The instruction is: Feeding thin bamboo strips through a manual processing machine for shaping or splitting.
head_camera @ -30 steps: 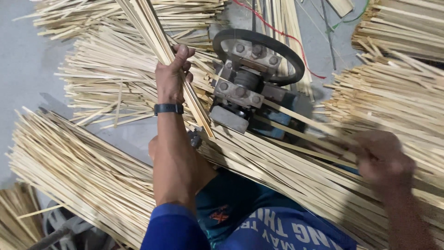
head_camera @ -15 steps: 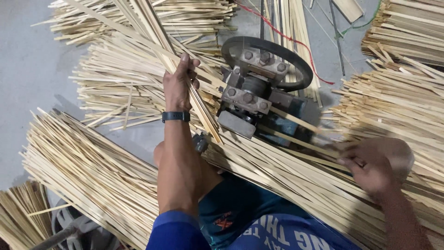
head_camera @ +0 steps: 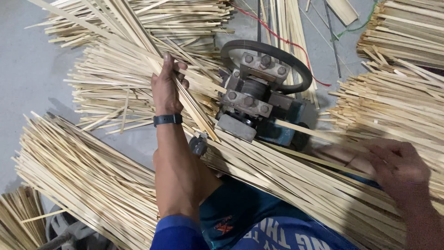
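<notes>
L hand [head_camera: 165, 88] grips bamboo strips [head_camera: 194, 109] beside machine [head_camera: 252, 99]; R hand [head_camera: 397, 169] blurred, grip unclear. Fingers may get pinched if too near rollers.

No packages, signs or screens appear. The only printed marking is pale lettering and a small red emblem on the person's blue shirt [head_camera: 259, 231], at the lower edge.
</notes>
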